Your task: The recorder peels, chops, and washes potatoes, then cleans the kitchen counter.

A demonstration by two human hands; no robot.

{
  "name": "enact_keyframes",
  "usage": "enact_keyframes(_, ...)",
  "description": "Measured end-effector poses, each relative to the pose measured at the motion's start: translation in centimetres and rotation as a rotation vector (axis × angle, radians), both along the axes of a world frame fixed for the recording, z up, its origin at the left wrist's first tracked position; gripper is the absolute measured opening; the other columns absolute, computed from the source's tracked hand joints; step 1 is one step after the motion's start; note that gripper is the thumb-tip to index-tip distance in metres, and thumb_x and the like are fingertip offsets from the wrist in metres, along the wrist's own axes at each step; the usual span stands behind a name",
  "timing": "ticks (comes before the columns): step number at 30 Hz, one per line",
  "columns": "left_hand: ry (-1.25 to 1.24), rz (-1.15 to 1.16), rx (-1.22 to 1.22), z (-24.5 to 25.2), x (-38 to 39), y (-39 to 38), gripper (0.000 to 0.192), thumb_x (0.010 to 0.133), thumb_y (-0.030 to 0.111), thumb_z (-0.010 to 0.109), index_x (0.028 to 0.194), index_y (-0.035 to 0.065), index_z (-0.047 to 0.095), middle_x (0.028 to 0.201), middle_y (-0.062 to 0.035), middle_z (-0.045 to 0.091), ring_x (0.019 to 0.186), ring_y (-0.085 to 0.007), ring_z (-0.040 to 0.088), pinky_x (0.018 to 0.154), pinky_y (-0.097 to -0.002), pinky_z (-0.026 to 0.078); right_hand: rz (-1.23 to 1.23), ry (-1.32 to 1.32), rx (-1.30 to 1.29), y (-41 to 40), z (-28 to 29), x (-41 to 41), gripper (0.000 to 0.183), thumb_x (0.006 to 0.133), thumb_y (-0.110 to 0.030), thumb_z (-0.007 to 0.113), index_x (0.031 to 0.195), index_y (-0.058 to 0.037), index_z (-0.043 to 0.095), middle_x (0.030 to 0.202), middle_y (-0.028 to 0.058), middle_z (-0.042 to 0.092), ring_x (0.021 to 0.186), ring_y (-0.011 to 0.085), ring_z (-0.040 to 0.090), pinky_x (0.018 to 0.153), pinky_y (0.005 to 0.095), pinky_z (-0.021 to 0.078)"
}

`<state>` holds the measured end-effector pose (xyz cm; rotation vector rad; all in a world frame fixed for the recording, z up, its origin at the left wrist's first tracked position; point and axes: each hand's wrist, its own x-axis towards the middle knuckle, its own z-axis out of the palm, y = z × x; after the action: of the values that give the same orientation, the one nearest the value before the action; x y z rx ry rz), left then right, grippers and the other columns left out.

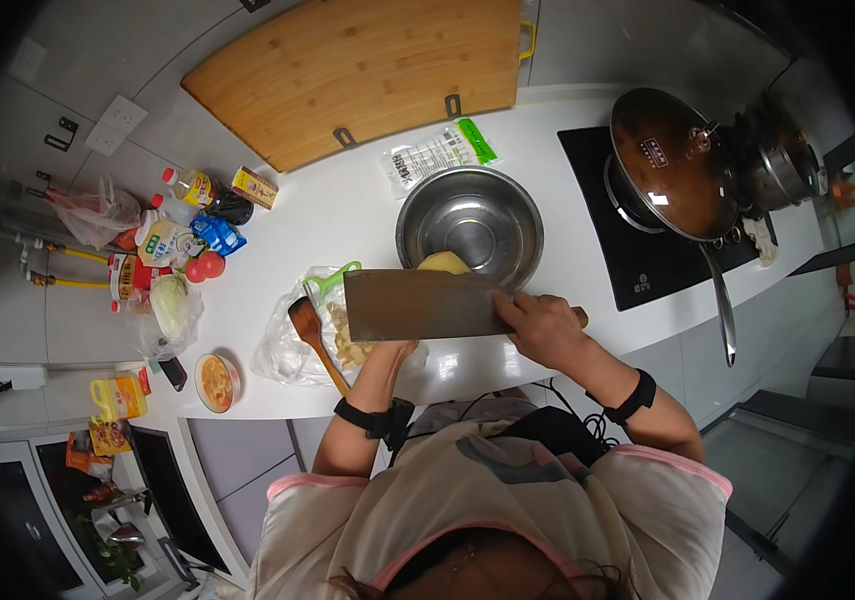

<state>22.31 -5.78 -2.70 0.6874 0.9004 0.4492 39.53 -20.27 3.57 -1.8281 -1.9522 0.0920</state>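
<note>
My right hand grips a broad cleaver at its handle, with the blade held flat to the left above the counter's front. Under the blade, my left hand is mostly hidden; only its wrist side shows, so what it holds cannot be seen. A peeled yellow piece, apparently potato, shows past the blade's far edge, against the near side of a steel bowl. Left of the blade, a clear plastic bag lies under peelings, a wooden spatula and a green-handled peeler.
A bowl of food, wrapped cabbage, tomatoes and bottles stand left. A bamboo board leans behind a plastic packet. On the right, a lidded wok sits on the black cooktop, its handle pointing forward.
</note>
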Motion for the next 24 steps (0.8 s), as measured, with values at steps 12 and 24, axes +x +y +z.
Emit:
enact_keyframes(12,-0.153,-0.152,0.175,4.7,1.3,0.3,0.056,0.068,-0.005,0.065,0.116,0.0083,0.041,0.106,-0.0064,0.051,0.095,-0.0179,0.054,0.078,-0.0302,0.049,-0.295,0.429,-0.125,0.4,1.1,0.4,0.011,0.074,-0.004,0.051,0.083,0.0011,0.054,0.067,0.0176,0.057,0.059,0.0328,0.057,0.056,0.0389,0.0464)
enact_keyframes(24,-0.143,0.028,0.056,2.5,2.6,1.0,0.037,0.077,0.003,0.057,0.111,0.0069,0.042,0.102,-0.0098,0.053,0.088,-0.0218,0.058,0.072,-0.0332,0.053,-0.204,0.306,-0.022,0.5,2.7,-1.9,0.014,0.071,-0.005,0.055,0.084,-0.0010,0.052,0.063,0.0138,0.056,0.054,0.0291,0.056,0.051,0.0369,0.0460)
